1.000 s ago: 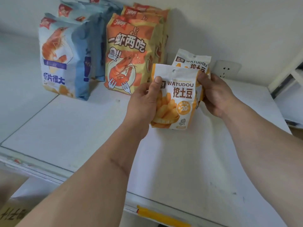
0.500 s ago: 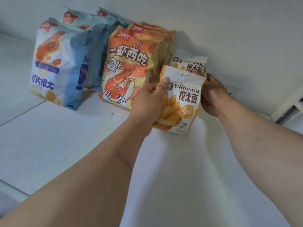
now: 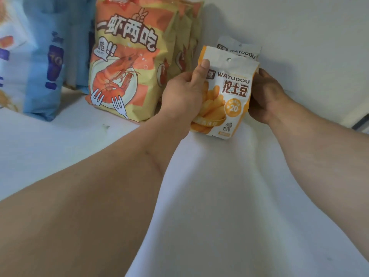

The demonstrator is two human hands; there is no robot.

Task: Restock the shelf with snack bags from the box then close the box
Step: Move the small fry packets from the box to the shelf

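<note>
A small white-and-orange WATUDOU snack bag (image 3: 229,92) stands upright on the white shelf (image 3: 215,196), near the back wall. My left hand (image 3: 185,96) grips its left edge, thumb on the front. My right hand (image 3: 265,96) holds its right side, fingers tucked behind. A second WATUDOU bag (image 3: 239,50) stands just behind it against the wall, only its top showing. The box is out of view.
Large orange shrimp-snack bags (image 3: 127,66) stand in a row to the left, touching my left hand's knuckles. Blue snack bags (image 3: 46,62) stand further left. The white back wall (image 3: 299,37) rises right behind the bags.
Both hands have pushed the front WATUDOU bag deeper onto the shelf, toward the wall and the bag behind it. The view has moved closer; the shelf's front edge has left the frame.
</note>
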